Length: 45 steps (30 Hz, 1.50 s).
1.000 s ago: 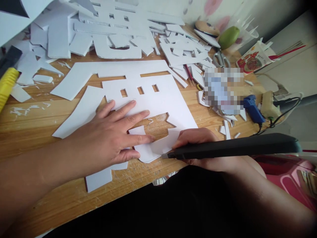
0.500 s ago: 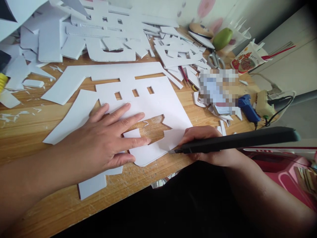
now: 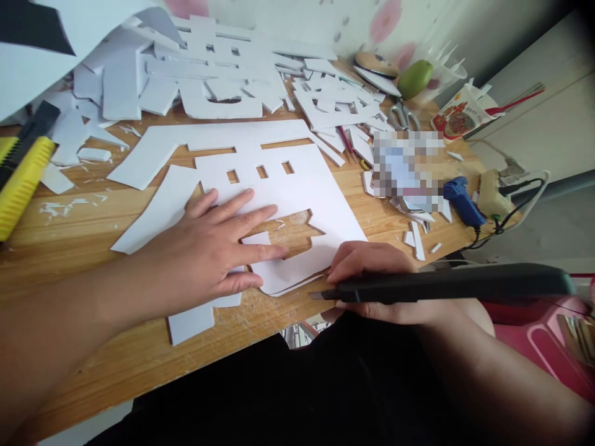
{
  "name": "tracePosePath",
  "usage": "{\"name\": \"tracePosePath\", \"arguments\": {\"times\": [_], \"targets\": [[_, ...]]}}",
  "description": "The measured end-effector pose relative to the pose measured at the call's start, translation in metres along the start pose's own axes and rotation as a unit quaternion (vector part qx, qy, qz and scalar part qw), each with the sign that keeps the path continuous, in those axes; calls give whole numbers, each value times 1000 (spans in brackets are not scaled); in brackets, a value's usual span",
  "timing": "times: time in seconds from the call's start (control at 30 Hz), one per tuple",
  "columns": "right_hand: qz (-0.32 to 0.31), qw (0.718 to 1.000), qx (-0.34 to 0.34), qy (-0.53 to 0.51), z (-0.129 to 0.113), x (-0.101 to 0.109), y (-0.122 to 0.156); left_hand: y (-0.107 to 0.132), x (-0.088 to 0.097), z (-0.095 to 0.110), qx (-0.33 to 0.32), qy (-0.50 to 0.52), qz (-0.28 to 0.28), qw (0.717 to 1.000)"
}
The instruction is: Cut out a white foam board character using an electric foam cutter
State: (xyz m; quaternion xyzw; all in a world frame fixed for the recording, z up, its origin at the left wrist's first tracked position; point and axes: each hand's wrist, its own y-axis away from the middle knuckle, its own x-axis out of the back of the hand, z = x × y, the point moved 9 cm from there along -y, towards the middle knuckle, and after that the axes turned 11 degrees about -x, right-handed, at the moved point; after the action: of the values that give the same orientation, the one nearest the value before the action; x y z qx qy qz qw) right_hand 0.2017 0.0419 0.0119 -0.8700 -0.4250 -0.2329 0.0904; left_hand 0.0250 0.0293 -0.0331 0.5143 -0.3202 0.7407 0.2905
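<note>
**Flat palm on the white board, knife gripped at its near edge**

A wooden table (image 3: 69, 229) fills the view, its top scored with fine cuts and dusted with white slivers. Along its far side lies a heap of cut white pieces (image 3: 223, 80), stacked and overlapping. In front of the heap lies the white board (image 3: 302, 186), flat on the wood. It has 3 small square windows in a row and a larger jagged opening nearer the person.

The black utility knife (image 3: 446, 284) lies almost level, its long body pointing right. Its short blade tip is just beside the board's near edge; whether it touches cannot be told. The left hand (image 3: 209, 248) lies open, palm down and fingers spread, pressing on the board beside the jagged opening. The right hand (image 3: 372, 266) is closed around the knife's front end.

A yellow tool (image 3: 21, 183) lies at the table's left edge. On the right, well apart from the hands, are a blue glue gun (image 3: 460, 199), scissors (image 3: 403, 116) and a green fruit (image 3: 415, 78).
</note>
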Motion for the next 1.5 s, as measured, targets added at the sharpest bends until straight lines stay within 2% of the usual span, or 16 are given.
{"name": "tracePosePath", "arguments": {"times": [0.1, 0.2, 0.27, 0.4, 0.5, 0.73, 0.97, 1.13, 1.33, 1.5], "targets": [[-13, 1000, 29, 2, -8, -13, 3, 0, 0, 0, 3, -2, 1, 1000], [-57, 997, 47, -33, -14, -27, 7, -2, 0, -1, 6, 1, -7, 1000], [-63, 995, 50, -54, -17, -31, 7, -3, 0, 0, 8, 2, -14, 1000], [35, 999, 2, -35, -14, -26, 0, -5, 1, 1, 13, 0, -35, 999], [87, 996, -12, -4, -12, -30, -6, -6, 0, 2, 19, -2, -46, 999], [82, 995, 32, 49, -17, -51, -13, -7, 1, 2, 26, 12, -53, 998], [71, 996, -38, 32, -7, -50, -17, -7, -2, 2, 24, 11, -58, 998], [43, 997, -64, 23, -7, -51, -23, -9, -2, 2, 20, 11, -60, 998], [23, 991, -133, 3, -1, -47, -26, -7, 1, 3, 20, 16, -50, 998], [15, 989, -147, -8, 0, -47, -26, -8, 1, 2, 27, 18, -55, 998]]}}
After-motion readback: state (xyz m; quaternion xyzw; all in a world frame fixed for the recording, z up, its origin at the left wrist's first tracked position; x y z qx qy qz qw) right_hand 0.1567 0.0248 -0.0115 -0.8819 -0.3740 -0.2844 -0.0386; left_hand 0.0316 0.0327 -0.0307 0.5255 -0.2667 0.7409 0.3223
